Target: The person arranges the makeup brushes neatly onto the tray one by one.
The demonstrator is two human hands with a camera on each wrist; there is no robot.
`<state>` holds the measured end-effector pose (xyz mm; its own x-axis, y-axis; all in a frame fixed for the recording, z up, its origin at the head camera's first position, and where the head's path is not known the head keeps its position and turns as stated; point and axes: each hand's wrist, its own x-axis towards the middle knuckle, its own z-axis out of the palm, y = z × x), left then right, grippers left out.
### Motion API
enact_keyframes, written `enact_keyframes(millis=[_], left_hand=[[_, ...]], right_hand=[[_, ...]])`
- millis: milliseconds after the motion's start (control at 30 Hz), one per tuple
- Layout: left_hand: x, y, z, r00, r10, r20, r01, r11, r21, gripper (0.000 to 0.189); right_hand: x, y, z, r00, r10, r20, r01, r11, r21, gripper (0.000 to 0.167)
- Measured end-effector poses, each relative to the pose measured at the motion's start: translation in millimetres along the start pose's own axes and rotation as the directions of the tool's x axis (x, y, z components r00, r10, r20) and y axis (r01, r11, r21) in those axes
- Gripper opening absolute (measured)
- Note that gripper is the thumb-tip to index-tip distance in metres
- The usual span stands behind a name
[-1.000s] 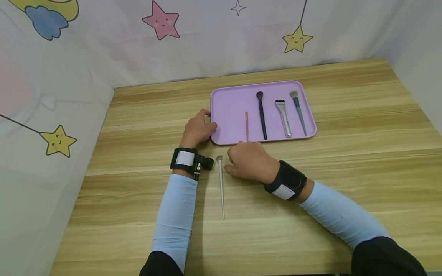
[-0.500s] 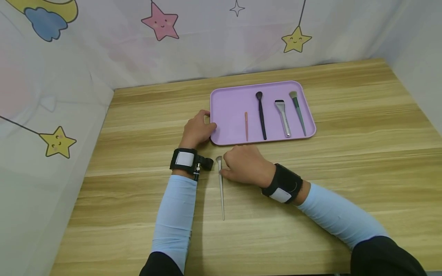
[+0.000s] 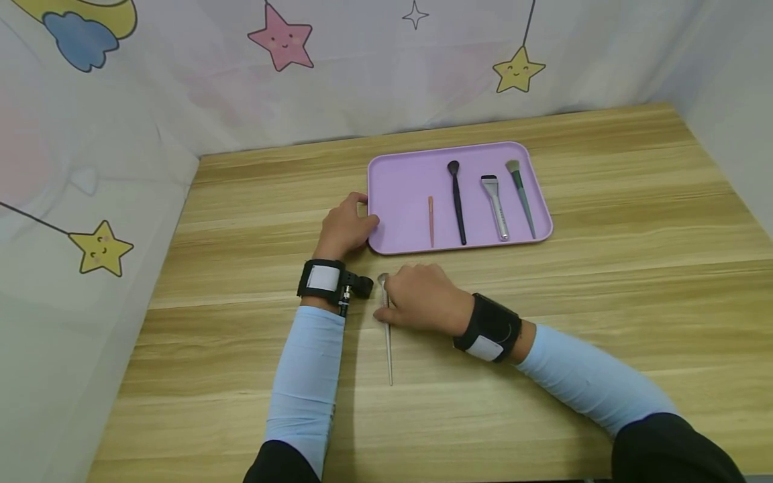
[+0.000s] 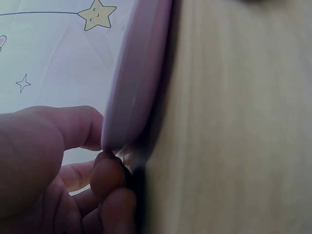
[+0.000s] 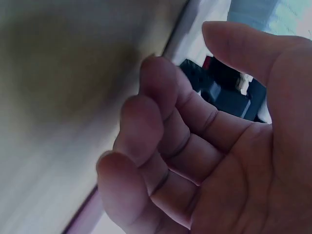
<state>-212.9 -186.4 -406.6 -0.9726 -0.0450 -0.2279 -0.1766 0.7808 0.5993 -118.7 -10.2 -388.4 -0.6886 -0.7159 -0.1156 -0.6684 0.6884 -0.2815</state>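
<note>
In the head view my left hand (image 3: 343, 227) holds the left edge of a lilac tray (image 3: 395, 181). The left wrist view shows thumb and fingers pinching the tray's rim. My right hand (image 3: 425, 300) hovers over a thin silver-grey makeup brush (image 3: 389, 352) lying on the table, its thumb crossing the handle in this view. In the right wrist view the right fingers (image 5: 141, 126) are loosely bent, the thumb stands apart from them, and nothing shows between. On the tray lie a small pink brush (image 3: 431, 221), a black brush (image 3: 457, 204), a flat silver brush (image 3: 496, 208) and a green brush (image 3: 522, 200).
The wood-grain table (image 3: 253, 221) reaches to a white curtain (image 3: 362, 87) printed with stars at the back and left. A black camera band (image 3: 323, 278) on the left wrist sits close to the silver-grey brush's head.
My right hand has moved left and toward the body, from just below the tray's front edge to over the silver-grey brush. The left hand, tray and brushes stay put.
</note>
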Motion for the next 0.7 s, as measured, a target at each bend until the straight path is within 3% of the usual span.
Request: enact_keyframes(millis=[467,700], left_hand=[[0.0,0.5,0.2,1.0,-0.022,0.007,0.022,1.0,-0.016,0.053],[0.8,-0.5,0.7,1.0,-0.003,-0.003,0.003,1.0,-0.011,0.053]], right_hand=[[-0.6,-2.7,8.0,0.998,-0.046,-0.035,0.046,0.999,-0.007,0.039],[-1.2,0.8,2.2,1.0,-0.012,-0.001,0.012,0.999,0.041,0.031]])
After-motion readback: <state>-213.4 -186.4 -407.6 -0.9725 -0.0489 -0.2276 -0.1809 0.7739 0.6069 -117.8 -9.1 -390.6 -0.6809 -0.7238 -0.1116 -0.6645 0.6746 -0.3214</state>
